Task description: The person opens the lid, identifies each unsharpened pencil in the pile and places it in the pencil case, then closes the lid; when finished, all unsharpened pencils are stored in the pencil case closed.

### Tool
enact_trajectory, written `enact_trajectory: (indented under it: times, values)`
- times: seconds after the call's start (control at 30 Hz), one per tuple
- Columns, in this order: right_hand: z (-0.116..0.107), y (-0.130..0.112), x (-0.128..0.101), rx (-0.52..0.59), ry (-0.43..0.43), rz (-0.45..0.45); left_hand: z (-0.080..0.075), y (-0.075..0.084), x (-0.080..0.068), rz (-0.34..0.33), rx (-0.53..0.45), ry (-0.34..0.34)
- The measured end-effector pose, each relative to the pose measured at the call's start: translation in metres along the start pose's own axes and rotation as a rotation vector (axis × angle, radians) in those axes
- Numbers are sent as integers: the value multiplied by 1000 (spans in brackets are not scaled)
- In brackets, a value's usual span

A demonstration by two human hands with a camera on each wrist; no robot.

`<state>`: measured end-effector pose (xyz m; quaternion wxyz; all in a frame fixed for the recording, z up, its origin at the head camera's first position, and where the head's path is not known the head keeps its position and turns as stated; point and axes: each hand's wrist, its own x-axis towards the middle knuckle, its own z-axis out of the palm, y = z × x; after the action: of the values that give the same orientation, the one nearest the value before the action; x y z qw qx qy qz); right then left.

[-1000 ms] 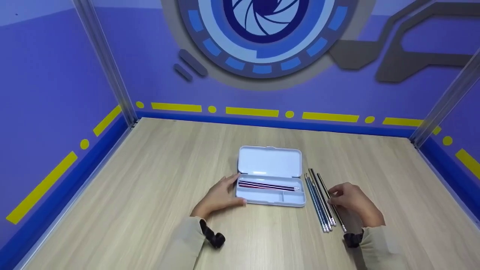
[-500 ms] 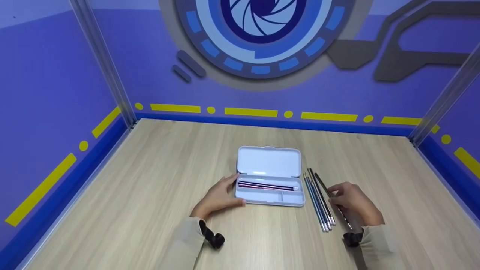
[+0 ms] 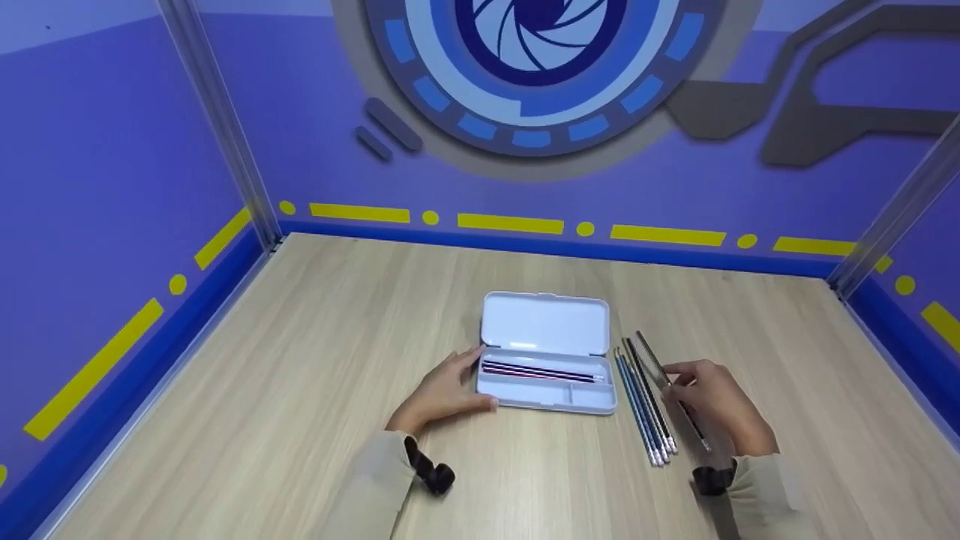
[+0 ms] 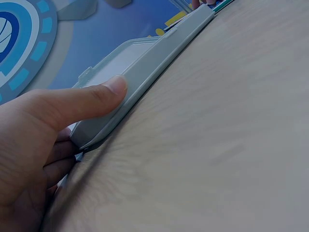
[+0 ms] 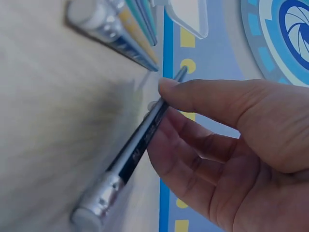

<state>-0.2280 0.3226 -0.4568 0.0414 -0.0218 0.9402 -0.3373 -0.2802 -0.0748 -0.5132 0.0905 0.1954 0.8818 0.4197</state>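
An open white pencil case (image 3: 545, 365) lies mid-table with its lid back, and striped pencils (image 3: 540, 370) lie in its tray. My left hand (image 3: 442, 390) holds the case's left end, its thumb pressed along the front wall of the pencil case (image 4: 145, 82). To the right of the case lies a row of several pencils (image 3: 643, 405). My right hand (image 3: 712, 405) pinches a dark pencil (image 3: 660, 367) between thumb and fingers and has it raised off the table. In the right wrist view the dark pencil (image 5: 140, 145) shows its silver ferrule end nearest the camera.
The wooden table (image 3: 315, 360) is fenced by purple walls with yellow marks, and metal posts (image 3: 225, 127) stand at the back corners. Black wrist straps (image 3: 431, 472) show on both sleeves.
My right hand closed on the outermost dark pencil and lifted it off the table, out of the row. The left hand stayed on the case.
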Motion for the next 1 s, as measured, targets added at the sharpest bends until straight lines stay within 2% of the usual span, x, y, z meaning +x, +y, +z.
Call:
enact_trajectory:
  times: [0.47,0.73,1.0]
  values:
    - [-4,-28,16,-67,144,-126,-1,0,1,-2,7,-1]
    - [-1,-47,28,-68,141,-167,-1,0,1,-11,-10,2]
    - [6,-61,41,-84,101,-218,0,-1,0,-15,0,1]
